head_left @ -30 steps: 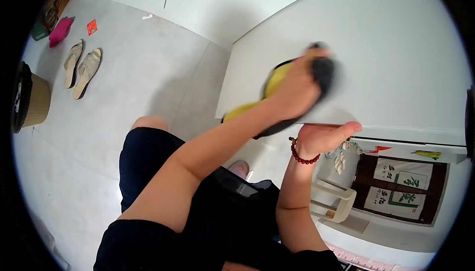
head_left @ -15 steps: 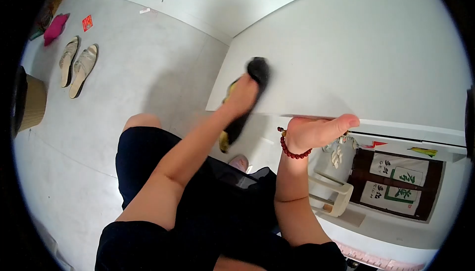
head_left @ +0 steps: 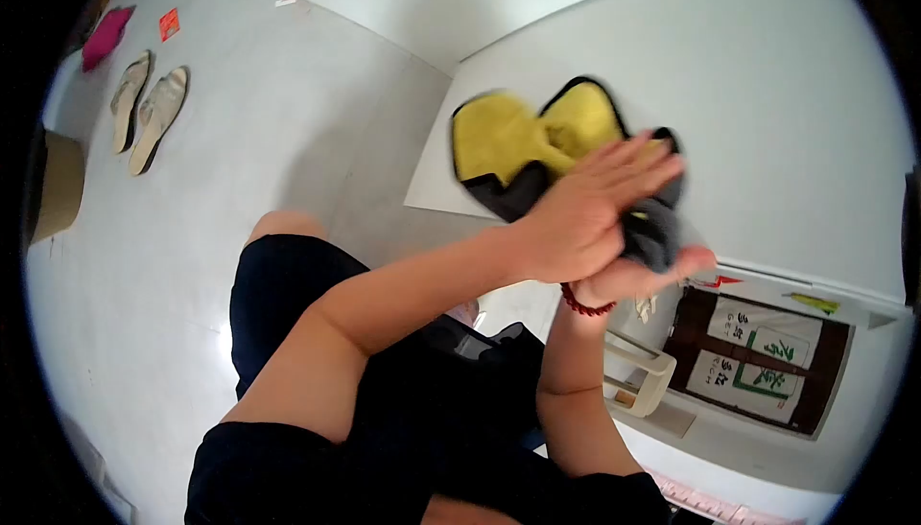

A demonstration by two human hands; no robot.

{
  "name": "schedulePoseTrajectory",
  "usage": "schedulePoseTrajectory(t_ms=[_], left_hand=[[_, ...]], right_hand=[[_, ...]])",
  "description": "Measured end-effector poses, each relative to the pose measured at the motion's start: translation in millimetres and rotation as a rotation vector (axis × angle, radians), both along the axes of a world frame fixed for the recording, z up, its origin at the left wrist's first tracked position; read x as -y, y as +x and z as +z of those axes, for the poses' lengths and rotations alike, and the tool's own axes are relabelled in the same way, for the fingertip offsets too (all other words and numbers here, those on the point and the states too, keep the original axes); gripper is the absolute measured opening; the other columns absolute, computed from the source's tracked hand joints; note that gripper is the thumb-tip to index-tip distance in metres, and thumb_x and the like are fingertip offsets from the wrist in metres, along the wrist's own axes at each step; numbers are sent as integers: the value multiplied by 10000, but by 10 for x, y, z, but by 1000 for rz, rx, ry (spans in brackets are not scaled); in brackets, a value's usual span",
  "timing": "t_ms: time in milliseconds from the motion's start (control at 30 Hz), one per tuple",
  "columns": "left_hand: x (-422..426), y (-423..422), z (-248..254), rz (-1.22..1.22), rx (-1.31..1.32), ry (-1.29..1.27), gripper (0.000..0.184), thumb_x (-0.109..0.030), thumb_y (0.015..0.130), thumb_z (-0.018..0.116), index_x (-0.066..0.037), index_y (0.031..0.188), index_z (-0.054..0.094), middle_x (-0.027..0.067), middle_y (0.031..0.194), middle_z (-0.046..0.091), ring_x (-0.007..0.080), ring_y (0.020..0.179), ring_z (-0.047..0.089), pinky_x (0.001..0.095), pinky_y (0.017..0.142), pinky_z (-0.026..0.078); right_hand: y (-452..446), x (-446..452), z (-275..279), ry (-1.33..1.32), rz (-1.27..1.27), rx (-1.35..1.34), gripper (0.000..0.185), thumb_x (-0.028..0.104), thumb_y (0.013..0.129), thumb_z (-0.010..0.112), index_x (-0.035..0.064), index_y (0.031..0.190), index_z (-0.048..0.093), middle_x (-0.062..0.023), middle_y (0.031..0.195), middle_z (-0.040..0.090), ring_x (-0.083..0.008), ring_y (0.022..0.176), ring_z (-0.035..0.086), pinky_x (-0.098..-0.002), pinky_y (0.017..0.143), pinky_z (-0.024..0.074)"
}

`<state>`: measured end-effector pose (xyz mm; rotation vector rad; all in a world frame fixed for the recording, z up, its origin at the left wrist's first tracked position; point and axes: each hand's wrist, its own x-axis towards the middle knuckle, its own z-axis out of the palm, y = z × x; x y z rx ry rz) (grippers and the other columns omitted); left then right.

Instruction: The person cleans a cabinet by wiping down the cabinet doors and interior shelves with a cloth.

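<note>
A yellow and grey cleaning cloth (head_left: pixel 499 137) with black edging hangs bunched over the lower edge of a large white panel (head_left: pixel 758 122). My left hand (head_left: pixel 580 213) lies across the cloth from above, its fingers long and pressing folds of it against my right hand. Beneath it, my right hand (head_left: pixel 633 283), with a red bead bracelet (head_left: pixel 585 303) at the wrist, is at the panel's edge. Its thumb sticks out to the right, while its fingers are hidden behind the cloth and my left hand. The cloth and hands are slightly blurred.
Two sandals (head_left: pixel 158 117) stand on the grey floor at left, near a pink item (head_left: pixel 107 38), a red card (head_left: pixel 169 24) and a brown bin (head_left: pixel 59 185). Below the panel are a beige chair-like frame (head_left: pixel 652 386) and a dark door (head_left: pixel 758 362) with lettered sheets.
My left hand has moved right with the cloth, up to my right hand. The cloth has opened out, showing its yellow side. My right hand has shifted slightly lower and right.
</note>
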<state>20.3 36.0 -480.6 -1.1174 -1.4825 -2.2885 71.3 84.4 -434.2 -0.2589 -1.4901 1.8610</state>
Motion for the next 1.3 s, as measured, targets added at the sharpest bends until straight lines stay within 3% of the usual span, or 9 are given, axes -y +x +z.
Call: schedulePoseTrajectory(t_ms=[233,333,467,533,700,867,1033,1200,1300], left_hand=[[-370,-1003,-78,45,209,-245,467,-147,857,475,-85,1318,436,227,1336,426,402,1227,409,497,1033,316],[-1042,-1599,-937,292,364,-372,483,-300,875,392,-50,1284,452,203,1306,474,385,1215,421,456,1013,335],[-1023,-2091,-2023,-24,767,-412,633,-422,867,322,-70,1393,354,211,1385,410,389,1325,303,457,1078,246],[-988,-2133,-2538,-59,868,-450,650,-436,873,320,-65,1406,332,207,1407,384,379,1330,303,443,1085,237],[-871,-1938,-3441,-229,1180,-461,665,-454,893,295,-29,1404,331,181,1428,371,345,1312,352,401,1075,254],[-594,-1437,-3730,-269,1450,-536,657,-411,907,324,38,1387,322,222,1414,369,362,1291,370,422,1056,280],[-162,-653,-3816,-272,1651,-596,668,-434,923,311,52,1381,323,206,1423,360,357,1279,380,435,1049,282],[51,84,-4319,-240,1946,38,524,-337,956,355,24,1333,399,175,1359,427,331,1198,441,414,1022,343],[-9,255,-3890,57,2139,688,374,-248,966,397,-19,1248,487,155,1264,503,329,1096,509,453,979,409]], right_hand=[[-111,-50,-74,376,-266,-186,740,596,926,341,29,1398,285,-105,1420,335,-258,1267,365,-390,1073,293],[-197,29,-81,438,-444,-159,804,639,887,391,39,1407,268,-97,1423,324,-253,1268,358,-392,1063,305],[-229,62,-115,344,-432,-88,984,784,804,304,26,1426,225,-130,1448,294,-294,1319,293,-425,1099,252],[-153,-16,-157,74,196,-368,1024,808,783,288,12,1423,223,-139,1452,287,-295,1326,281,-415,1104,235],[-376,184,-168,362,-345,-152,1142,875,720,242,-44,1397,227,-161,1447,282,-299,1330,262,-377,1113,193],[-151,-45,-211,-38,625,-457,1158,888,701,258,-40,1393,230,-151,1444,275,-277,1319,271,-374,1105,211],[-265,180,-181,344,-247,25,1001,781,819,216,-45,1383,242,-181,1383,352,-276,1264,351,-382,1070,287],[-197,-372,-527,1287,-583,-89,749,530,974,244,-148,1287,307,-250,1276,426,-309,1125,472,-368,966,384],[-287,79,-347,743,-720,53,874,637,917,322,-153,1291,315,-230,1302,417,-259,1141,442,-332,990,334]])
